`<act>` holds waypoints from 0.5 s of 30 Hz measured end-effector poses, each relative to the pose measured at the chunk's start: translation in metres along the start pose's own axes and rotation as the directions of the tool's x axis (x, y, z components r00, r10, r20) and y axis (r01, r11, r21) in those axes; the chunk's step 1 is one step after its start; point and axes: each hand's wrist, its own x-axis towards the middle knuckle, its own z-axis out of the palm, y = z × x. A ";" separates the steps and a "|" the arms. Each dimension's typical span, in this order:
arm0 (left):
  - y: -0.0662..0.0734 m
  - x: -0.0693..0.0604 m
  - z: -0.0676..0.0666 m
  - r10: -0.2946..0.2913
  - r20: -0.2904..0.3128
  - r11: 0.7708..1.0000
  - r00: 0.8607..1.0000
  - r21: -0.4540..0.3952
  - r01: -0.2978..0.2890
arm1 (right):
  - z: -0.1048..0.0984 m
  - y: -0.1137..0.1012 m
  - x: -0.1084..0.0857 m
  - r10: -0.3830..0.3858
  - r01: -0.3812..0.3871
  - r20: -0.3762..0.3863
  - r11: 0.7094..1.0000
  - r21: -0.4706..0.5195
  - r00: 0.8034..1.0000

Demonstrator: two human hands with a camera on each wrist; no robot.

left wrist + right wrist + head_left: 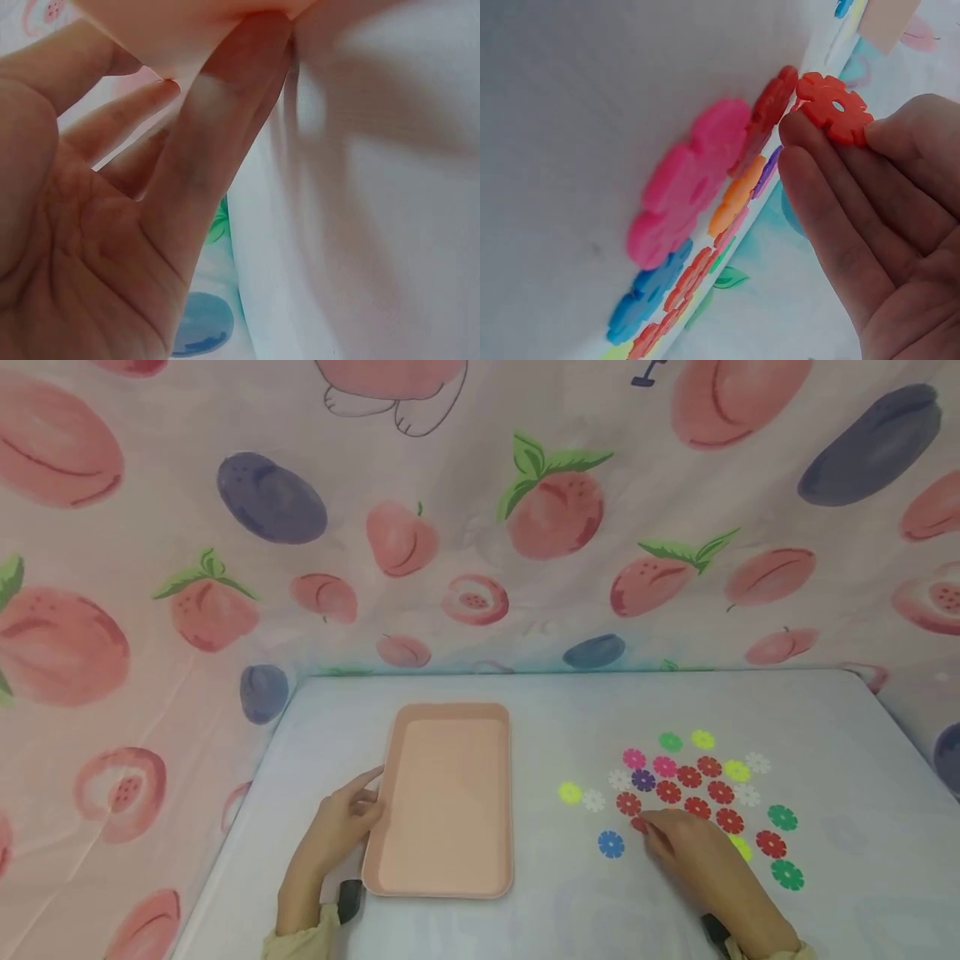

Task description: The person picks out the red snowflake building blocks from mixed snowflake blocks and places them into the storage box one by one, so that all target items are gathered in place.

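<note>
On the left, my left hand [341, 827] rests against the near-left side of a peach-coloured rectangular tray [504, 793]. Its thumb touches the tray wall [165, 34] in the left wrist view, with the other fingers spread apart. My right hand [693, 847] pinches a red interlocking disc [835, 107] between thumb and fingers, its notched rim and centre hole showing in the right wrist view. Around that hand lie several flat notched discs, among them a red disc [628, 803], a blue disc [611, 844] and a purple disc [642, 779]. The palm hides part of the group.
A white-covered table [555, 910] carries everything. Two green discs [787, 875] lie at the right, while a yellow disc [570, 792] sits nearest the tray. Fruit-printed cloth [472, 510] hangs behind and along the left side.
</note>
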 end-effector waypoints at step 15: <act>0.000 0.000 0.001 -0.007 0.010 1.000 1.000 -0.013 0.007 | -0.007 -0.002 0.007 0.040 -0.042 0.054 0.999 0.033 0.998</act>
